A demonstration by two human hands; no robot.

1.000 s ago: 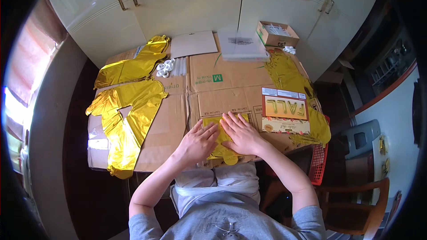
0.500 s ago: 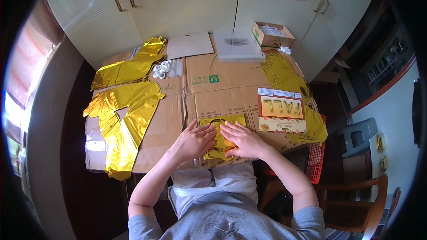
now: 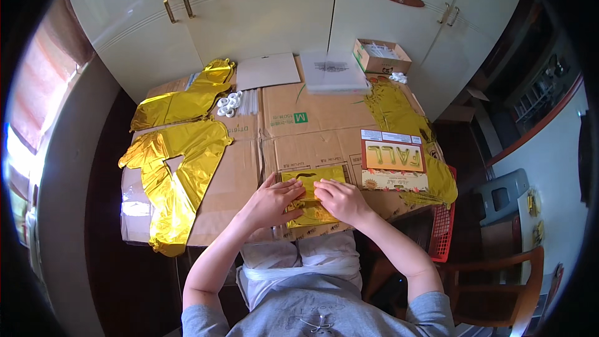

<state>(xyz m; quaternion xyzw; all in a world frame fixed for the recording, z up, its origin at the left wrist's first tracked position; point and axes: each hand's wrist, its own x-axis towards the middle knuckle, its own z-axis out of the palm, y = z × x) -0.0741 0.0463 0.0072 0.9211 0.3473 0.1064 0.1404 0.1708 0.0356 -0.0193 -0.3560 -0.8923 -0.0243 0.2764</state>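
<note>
A flat, folded gold foil balloon [image 3: 312,207] lies at the cardboard's near edge, in front of me. My left hand [image 3: 272,201] rests on its left side, fingers stretched out and lying flat. On its right side, my right hand [image 3: 343,202] has bent fingers closed on the foil. My hands cover parts of the folded foil. To the right lies a printed card [image 3: 393,161] with gold letter shapes on an orange panel. Spread out at left are two unfolded gold foil balloons, a near one [image 3: 187,181] and a far one [image 3: 171,109].
White ribbon rolls [image 3: 229,103] sit beside clear straws [image 3: 249,102]. Behind them are a grey board [image 3: 268,72], a clear plastic pack [image 3: 335,73] and a small open box [image 3: 382,57]. More gold foil [image 3: 399,112] covers the right edge, above a red basket [image 3: 442,231].
My right hand's fingers have gone from stretched flat to bent on the foil, and the hand has shifted slightly right. More of the foil's middle shows between my hands.
</note>
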